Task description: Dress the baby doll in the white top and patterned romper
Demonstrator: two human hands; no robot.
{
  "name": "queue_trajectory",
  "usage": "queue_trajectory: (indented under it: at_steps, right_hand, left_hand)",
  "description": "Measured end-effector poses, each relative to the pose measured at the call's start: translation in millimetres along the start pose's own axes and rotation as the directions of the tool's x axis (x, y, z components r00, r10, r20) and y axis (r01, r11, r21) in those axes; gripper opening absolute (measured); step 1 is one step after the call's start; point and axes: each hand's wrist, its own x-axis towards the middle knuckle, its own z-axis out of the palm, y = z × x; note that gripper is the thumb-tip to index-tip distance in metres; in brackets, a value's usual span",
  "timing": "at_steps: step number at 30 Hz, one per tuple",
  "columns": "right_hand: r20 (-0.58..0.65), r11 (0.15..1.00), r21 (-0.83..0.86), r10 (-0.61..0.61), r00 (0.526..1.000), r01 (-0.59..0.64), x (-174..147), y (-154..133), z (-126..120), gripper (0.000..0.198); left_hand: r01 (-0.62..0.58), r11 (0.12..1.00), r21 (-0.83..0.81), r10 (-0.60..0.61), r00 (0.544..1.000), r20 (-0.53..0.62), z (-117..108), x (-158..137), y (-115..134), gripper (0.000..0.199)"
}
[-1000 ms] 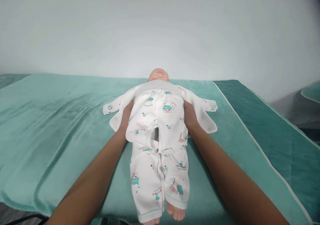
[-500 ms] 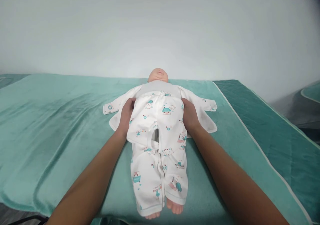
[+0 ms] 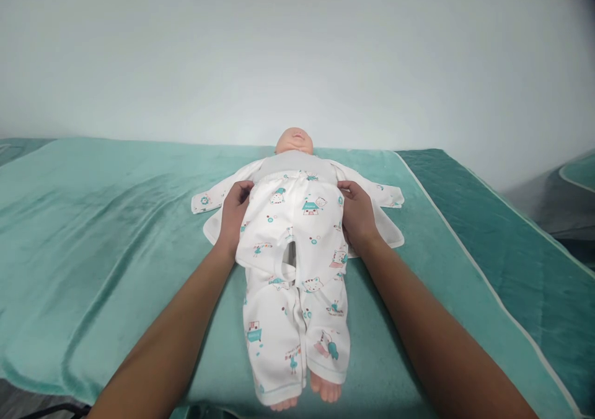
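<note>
A baby doll (image 3: 294, 140) lies on its back with its head away from me and its bare feet toward me. It wears white printed baby trousers (image 3: 316, 220), with an opening at the crotch and the waist reaching up over the belly. Under its back and along its arms spreads a white baby jacket (image 3: 389, 224), open at the front. My left hand (image 3: 236, 211) grips the trousers at the left side of the waist, fingers curled in. At the right side, my right hand (image 3: 357, 214) is closed on the waist too. Most fingertips are hidden.
A light green blanket (image 3: 116, 220) covers the table, with folds on the left. Darker green cloth (image 3: 502, 239) borders it at the right. Behind stands a white wall (image 3: 297, 53). Another green-topped surface (image 3: 581, 172) shows at the far right.
My right hand has turned slightly, with its fingers curling more over the trousers' waist edge. My left hand's fingers have shifted a little. The doll lies as before.
</note>
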Motion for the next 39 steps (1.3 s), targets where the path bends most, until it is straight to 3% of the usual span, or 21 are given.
queue_trajectory:
  at_steps: [7, 10, 17, 27, 34, 39]
  right_hand:
    - [-0.066, 0.973, -0.081, -0.223, 0.973, 0.218, -3, -11, 0, 0.018]
    - [-0.019, 0.941, -0.106, -0.326, 0.945, 0.322, -5, -19, 0, 0.014]
    - [0.083, 0.91, -0.031, -0.41, 0.908, 0.414, -7, -27, -1, 0.005]
    - [0.276, 0.941, -0.013, -0.322, 0.906, 0.338, -2, -28, -8, 0.008]
    - [0.409, 0.951, -0.035, -0.267, 0.873, 0.308, 1, -30, -14, 0.011]
    - [0.458, 0.926, -0.103, -0.28, 0.844, 0.363, 4, -29, -18, 0.011]
  left_hand:
    - [-0.042, 0.999, 0.0, 0.042, 0.998, -0.042, 3, -4, 9, 0.02]
    - [-0.088, 0.996, 0.004, 0.088, 0.995, -0.047, 3, -4, 9, 0.022]
    - [-0.251, 0.967, 0.051, 0.248, 0.967, 0.05, -1, -3, 8, 0.015]
    - [-0.153, 0.987, -0.04, 0.157, 0.981, 0.113, 0, -1, 9, 0.015]
    - [-0.153, 0.987, -0.055, 0.161, 0.966, 0.204, -2, 3, 6, 0.023]
    - [-0.156, 0.987, -0.031, 0.159, 0.954, 0.254, -2, 3, 7, 0.023]
